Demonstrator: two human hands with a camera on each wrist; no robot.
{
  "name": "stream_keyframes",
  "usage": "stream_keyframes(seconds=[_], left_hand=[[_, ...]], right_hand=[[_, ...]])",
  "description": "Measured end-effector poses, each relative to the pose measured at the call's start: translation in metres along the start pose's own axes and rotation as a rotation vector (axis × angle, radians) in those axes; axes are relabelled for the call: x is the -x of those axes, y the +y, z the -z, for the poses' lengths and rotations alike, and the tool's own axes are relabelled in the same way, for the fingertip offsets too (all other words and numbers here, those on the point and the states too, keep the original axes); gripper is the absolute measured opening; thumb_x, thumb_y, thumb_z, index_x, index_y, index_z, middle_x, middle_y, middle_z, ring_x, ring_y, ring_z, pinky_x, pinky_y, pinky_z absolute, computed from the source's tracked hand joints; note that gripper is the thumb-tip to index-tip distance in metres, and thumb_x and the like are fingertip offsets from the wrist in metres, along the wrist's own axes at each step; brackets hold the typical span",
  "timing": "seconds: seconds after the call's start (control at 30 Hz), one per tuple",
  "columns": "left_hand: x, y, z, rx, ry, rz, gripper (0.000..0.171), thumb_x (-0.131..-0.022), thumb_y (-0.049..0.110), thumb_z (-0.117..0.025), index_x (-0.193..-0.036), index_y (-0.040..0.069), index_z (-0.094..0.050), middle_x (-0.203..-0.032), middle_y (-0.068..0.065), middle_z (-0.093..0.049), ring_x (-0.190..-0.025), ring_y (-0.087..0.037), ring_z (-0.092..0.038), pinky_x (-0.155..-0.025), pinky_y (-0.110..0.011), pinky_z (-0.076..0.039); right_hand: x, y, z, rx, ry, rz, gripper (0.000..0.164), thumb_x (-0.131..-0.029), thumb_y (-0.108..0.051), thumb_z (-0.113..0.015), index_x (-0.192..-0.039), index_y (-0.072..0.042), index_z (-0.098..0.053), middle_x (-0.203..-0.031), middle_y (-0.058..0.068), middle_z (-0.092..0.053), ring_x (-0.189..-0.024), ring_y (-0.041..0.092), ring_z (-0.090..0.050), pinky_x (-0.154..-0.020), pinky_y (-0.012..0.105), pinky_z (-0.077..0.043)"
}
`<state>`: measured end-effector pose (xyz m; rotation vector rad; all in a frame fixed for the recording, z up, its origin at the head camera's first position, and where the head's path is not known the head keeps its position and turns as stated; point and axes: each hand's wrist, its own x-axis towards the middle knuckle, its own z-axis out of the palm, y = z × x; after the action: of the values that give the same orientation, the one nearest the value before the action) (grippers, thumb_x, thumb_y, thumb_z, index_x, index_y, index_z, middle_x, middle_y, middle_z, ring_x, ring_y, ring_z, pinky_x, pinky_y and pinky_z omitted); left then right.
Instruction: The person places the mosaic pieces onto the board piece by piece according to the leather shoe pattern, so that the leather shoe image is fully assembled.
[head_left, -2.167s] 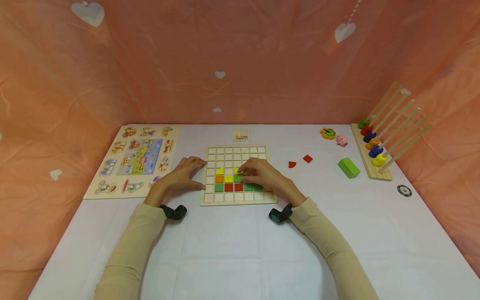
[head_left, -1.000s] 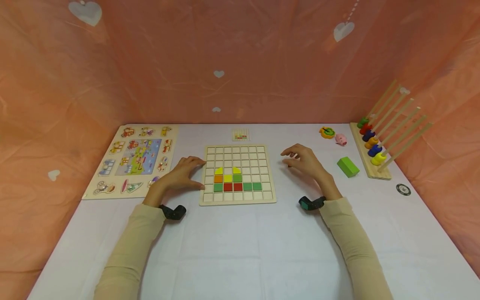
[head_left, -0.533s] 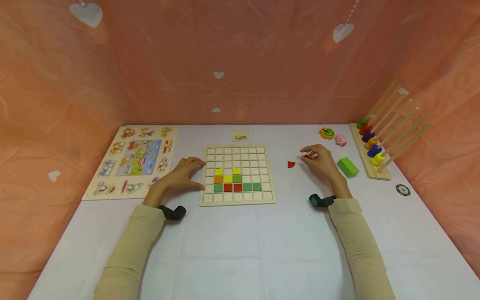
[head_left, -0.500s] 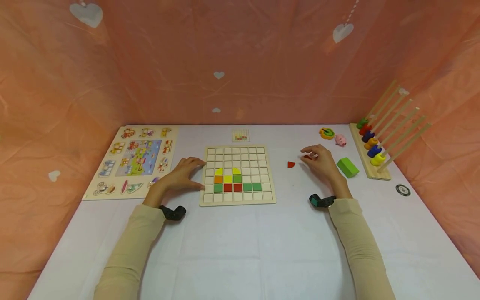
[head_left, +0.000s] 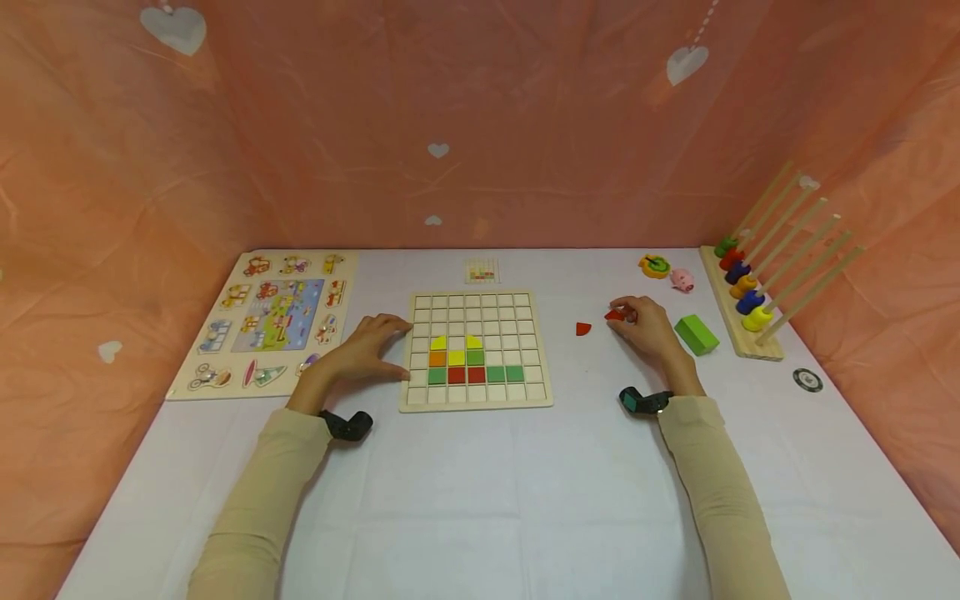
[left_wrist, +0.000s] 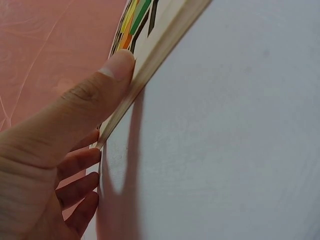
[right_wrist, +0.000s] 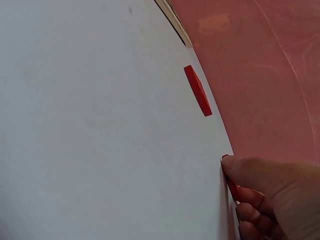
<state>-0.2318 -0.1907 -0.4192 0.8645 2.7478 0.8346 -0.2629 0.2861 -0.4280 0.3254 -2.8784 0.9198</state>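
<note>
A wooden grid board (head_left: 481, 314) lies in the middle of the table, with several yellow, orange, green and red tiles in its lower cells. My left hand (head_left: 363, 348) rests at the board's left side, thumb and fingers spread along the edge; the left wrist view shows the thumb (left_wrist: 117, 67) touching that edge. To the right of the board, my right hand (head_left: 652, 332) pinches a red square tile (head_left: 614, 316), partly covered by the fingers. A red quarter-round tile (head_left: 583, 329) lies flat between the board and that hand.
Behind the board is a small pattern card (head_left: 482, 270). A picture puzzle (head_left: 262, 325) lies at left. On the right are a green block (head_left: 697, 334), a pink pig (head_left: 682, 280), a yellow-green toy (head_left: 655, 267), a peg stand with beads (head_left: 742, 346) and a round chip (head_left: 807, 380).
My right hand has left the board, moved right past the quarter-round tile and taken hold of the red square tile. The left hand has stayed at the board's edge.
</note>
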Motion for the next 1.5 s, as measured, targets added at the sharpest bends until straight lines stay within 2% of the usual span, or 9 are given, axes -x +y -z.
stream_keyframes(seconds=[0.1, 0.27, 0.47, 0.6, 0.83, 1.17, 1.37, 1.5], left_hand=[[0.000, 0.000, 0.000, -0.002, -0.003, 0.005, 0.083, -0.072, 0.041, -0.077, -0.135, 0.000, -0.042, -0.137, -0.022, -0.036, -0.122, -0.038, -0.030, -0.104, -0.055, -0.026], [-0.002, -0.001, 0.000, -0.011, -0.035, 0.050, 0.082, -0.074, 0.036, -0.077, -0.138, 0.001, -0.040, -0.140, -0.021, -0.034, -0.126, -0.038, -0.028, -0.106, -0.054, -0.023], [-0.002, 0.000, 0.001, -0.017, -0.040, 0.059, 0.081, -0.073, 0.033, -0.079, -0.137, 0.002, -0.041, -0.140, -0.021, -0.035, -0.126, -0.037, -0.029, -0.106, -0.054, -0.024], [-0.002, 0.000, 0.001, -0.013, -0.035, 0.054, 0.081, -0.073, 0.034, -0.079, -0.137, 0.002, -0.041, -0.139, -0.021, -0.035, -0.126, -0.037, -0.029, -0.106, -0.054, -0.024], [-0.002, -0.002, -0.001, -0.009, -0.028, 0.055, 0.083, -0.071, 0.035, -0.080, -0.137, 0.002, -0.041, -0.138, -0.020, -0.036, -0.126, -0.036, -0.029, -0.106, -0.053, -0.025], [-0.001, -0.001, 0.001, -0.017, -0.028, 0.053, 0.083, -0.072, 0.035, -0.079, -0.137, 0.002, -0.041, -0.138, -0.020, -0.036, -0.125, -0.037, -0.029, -0.105, -0.053, -0.025], [-0.001, -0.001, 0.000, -0.010, -0.032, 0.054, 0.083, -0.072, 0.036, -0.079, -0.137, 0.002, -0.041, -0.139, -0.019, -0.036, -0.126, -0.036, -0.029, -0.106, -0.053, -0.025], [-0.001, -0.001, 0.000, -0.011, -0.033, 0.058, 0.083, -0.071, 0.035, -0.080, -0.137, 0.003, -0.041, -0.140, -0.019, -0.035, -0.126, -0.036, -0.028, -0.106, -0.053, -0.025]], right_hand=[[-0.001, -0.001, 0.001, 0.003, -0.007, -0.008, 0.031, -0.086, -0.010, -0.065, -0.113, 0.006, -0.061, -0.090, 0.020, -0.057, -0.083, 0.030, -0.048, -0.074, 0.038, -0.039], [-0.004, -0.007, 0.002, -0.041, -0.042, -0.046, 0.033, -0.089, -0.012, -0.063, -0.116, 0.006, -0.060, -0.101, 0.021, -0.057, -0.091, 0.031, -0.050, -0.083, 0.042, -0.042], [-0.009, -0.030, -0.006, -0.107, -0.094, -0.034, 0.032, -0.088, -0.013, -0.064, -0.116, 0.002, -0.062, -0.106, 0.019, -0.057, -0.095, 0.030, -0.053, -0.084, 0.041, -0.044], [-0.011, -0.050, -0.014, -0.141, -0.118, 0.043, 0.031, -0.085, -0.010, -0.068, -0.113, 0.003, -0.063, -0.101, 0.018, -0.058, -0.091, 0.030, -0.058, -0.080, 0.038, -0.049], [-0.013, -0.082, -0.037, -0.160, -0.157, 0.256, 0.030, -0.079, -0.003, -0.071, -0.108, 0.003, -0.066, -0.095, 0.015, -0.061, -0.086, 0.026, -0.059, -0.075, 0.033, -0.050], [-0.007, -0.117, -0.069, -0.188, -0.308, 0.356, 0.029, -0.081, -0.011, -0.072, -0.108, -0.004, -0.066, -0.097, 0.006, -0.061, -0.084, 0.018, -0.053, -0.074, 0.028, -0.043], [-0.005, -0.127, -0.080, -0.213, -0.346, 0.411, 0.024, -0.081, -0.011, -0.072, -0.104, -0.006, -0.065, -0.102, 0.003, -0.063, -0.087, 0.015, -0.054, -0.076, 0.027, -0.044], [-0.006, -0.129, -0.084, -0.205, -0.350, 0.419, 0.021, -0.081, -0.013, -0.072, -0.101, -0.008, -0.067, -0.100, 0.001, -0.064, -0.086, 0.014, -0.054, -0.076, 0.026, -0.044]])
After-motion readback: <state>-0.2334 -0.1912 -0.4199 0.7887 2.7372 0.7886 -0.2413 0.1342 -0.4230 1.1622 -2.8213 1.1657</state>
